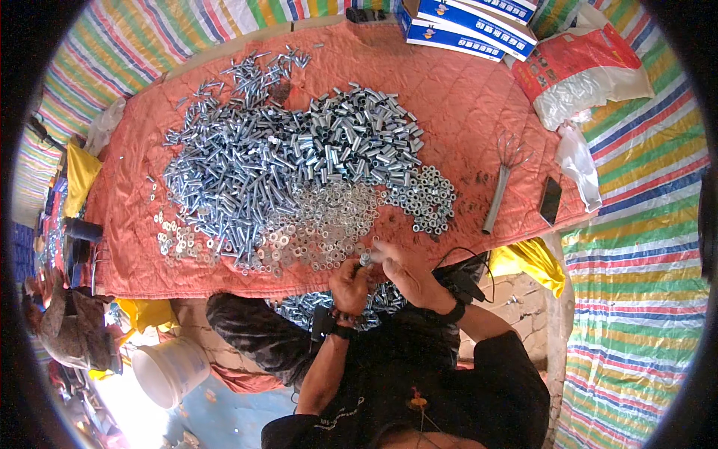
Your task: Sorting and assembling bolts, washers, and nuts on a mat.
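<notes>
Over the table's near edge, my left hand (350, 288) is closed around a small metal bolt (365, 259), whose silvery end shows above the fingers. Close beside it on the right, my right hand (407, 275) reaches its fingertips toward that end. Those fingertips are smeared and pale, so their grip is unclear. Just beyond both hands lie loose flat washers (321, 243) and clear plastic rings (336, 206). Farther off are heaps of long bolts (224, 165) and metal sleeves (366, 135). Hex nuts (430, 198) form a pile to the right.
A red quilted cloth (471, 112) covers the table. At right lie a wire whisk-like tool (501, 183) and a phone (550, 200). Blue-and-white boxes (471, 30) and a red-and-white bag (576, 71) stand behind. More bolts (299, 307) fill my lap; a white bucket (170, 372) is lower left.
</notes>
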Action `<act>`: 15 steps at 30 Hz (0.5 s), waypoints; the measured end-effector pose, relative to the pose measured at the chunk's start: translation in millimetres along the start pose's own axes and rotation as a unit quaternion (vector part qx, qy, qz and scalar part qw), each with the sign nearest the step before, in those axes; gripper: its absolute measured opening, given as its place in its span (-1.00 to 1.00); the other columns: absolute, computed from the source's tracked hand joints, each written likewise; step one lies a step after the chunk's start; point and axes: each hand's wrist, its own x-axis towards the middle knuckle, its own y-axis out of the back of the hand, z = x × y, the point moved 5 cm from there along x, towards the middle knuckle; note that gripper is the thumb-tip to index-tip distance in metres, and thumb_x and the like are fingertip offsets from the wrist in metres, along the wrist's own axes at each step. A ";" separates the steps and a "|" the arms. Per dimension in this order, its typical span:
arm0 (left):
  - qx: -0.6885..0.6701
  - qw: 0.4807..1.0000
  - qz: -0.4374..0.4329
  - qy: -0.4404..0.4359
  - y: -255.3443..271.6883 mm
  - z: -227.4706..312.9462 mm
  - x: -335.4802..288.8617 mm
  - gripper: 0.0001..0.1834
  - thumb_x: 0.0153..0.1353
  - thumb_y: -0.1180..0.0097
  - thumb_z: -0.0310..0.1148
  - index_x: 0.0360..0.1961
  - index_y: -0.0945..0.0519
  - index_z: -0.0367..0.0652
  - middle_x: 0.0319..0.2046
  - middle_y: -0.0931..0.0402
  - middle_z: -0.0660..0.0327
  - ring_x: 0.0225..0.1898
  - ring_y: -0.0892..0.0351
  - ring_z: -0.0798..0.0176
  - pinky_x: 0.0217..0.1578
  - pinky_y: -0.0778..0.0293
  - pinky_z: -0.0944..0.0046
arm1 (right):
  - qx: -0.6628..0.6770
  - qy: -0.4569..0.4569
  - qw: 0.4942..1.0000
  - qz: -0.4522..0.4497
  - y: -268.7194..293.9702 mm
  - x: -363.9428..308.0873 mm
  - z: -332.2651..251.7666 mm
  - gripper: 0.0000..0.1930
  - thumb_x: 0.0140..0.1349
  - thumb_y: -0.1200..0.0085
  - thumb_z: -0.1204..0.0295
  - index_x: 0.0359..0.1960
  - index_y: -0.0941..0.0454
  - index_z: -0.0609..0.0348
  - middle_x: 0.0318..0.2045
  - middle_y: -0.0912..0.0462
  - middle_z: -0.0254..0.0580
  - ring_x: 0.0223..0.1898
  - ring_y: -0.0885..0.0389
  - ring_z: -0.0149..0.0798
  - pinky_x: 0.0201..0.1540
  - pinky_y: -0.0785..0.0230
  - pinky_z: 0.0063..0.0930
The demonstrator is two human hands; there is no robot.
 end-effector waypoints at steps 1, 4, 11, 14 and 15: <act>0.031 0.999 0.007 -0.043 0.6 9.0 0.3 -0.93 0.15 -0.13 -0.51 -0.39 -0.55 -0.31 -0.70 -0.46 0.30 -0.70 -0.44 0.46 -0.69 -0.33 0.41 | 0.105 -0.069 0.991 -0.053 -4.8 -4.9 3.9 -0.47 0.45 0.33 0.12 0.19 -0.24 0.38 -0.42 -0.55 -0.20 -0.35 -0.49 -0.40 -0.19 -0.35 -0.49; -0.016 0.999 0.007 0.042 0.4 -13.0 1.1 -0.93 0.15 -0.13 -0.51 -0.39 -0.55 -0.32 -0.71 -0.46 0.29 -0.68 -0.45 0.46 -0.67 -0.34 0.40 | 0.146 -0.148 0.976 -0.066 4.1 1.1 6.0 -0.50 0.46 0.33 0.16 0.18 -0.25 0.38 -0.40 -0.56 -0.22 -0.34 -0.49 -0.40 -0.18 -0.35 -0.50; 0.039 0.997 -0.059 -0.017 4.1 10.0 -5.5 -0.93 0.11 -0.16 -0.52 -0.38 -0.58 -0.31 -0.66 -0.49 0.26 -0.63 -0.47 0.46 -0.64 -0.35 0.38 | -0.133 -0.029 0.989 0.066 28.2 33.0 35.6 -0.74 0.24 -0.06 0.32 -0.25 -0.59 0.30 -0.45 -0.61 -0.12 -0.44 -0.56 -0.32 -0.36 -0.38 -0.42; 0.143 0.970 -0.179 -0.077 -3.9 16.2 -25.0 -0.82 0.04 -0.24 -0.46 -0.29 -0.64 -0.21 -0.55 -0.58 0.07 -0.53 -0.58 0.15 -0.48 -0.46 0.24 | -0.218 0.012 0.975 0.040 30.7 44.4 51.5 -0.78 0.18 -0.09 0.35 -0.27 -0.60 0.27 -0.44 -0.60 -0.08 -0.42 -0.58 -0.16 -0.33 -0.39 -0.37; 0.145 0.965 -0.214 -0.053 -0.3 10.1 -28.1 -0.80 0.04 -0.26 -0.40 -0.26 -0.65 -0.16 -0.47 -0.59 -0.02 -0.44 -0.61 0.03 -0.42 -0.49 0.20 | -0.203 0.001 0.979 0.037 28.0 46.4 51.4 -0.77 0.15 -0.09 0.32 -0.34 -0.59 0.26 -0.41 -0.61 0.00 -0.34 -0.59 0.04 -0.26 -0.42 -0.21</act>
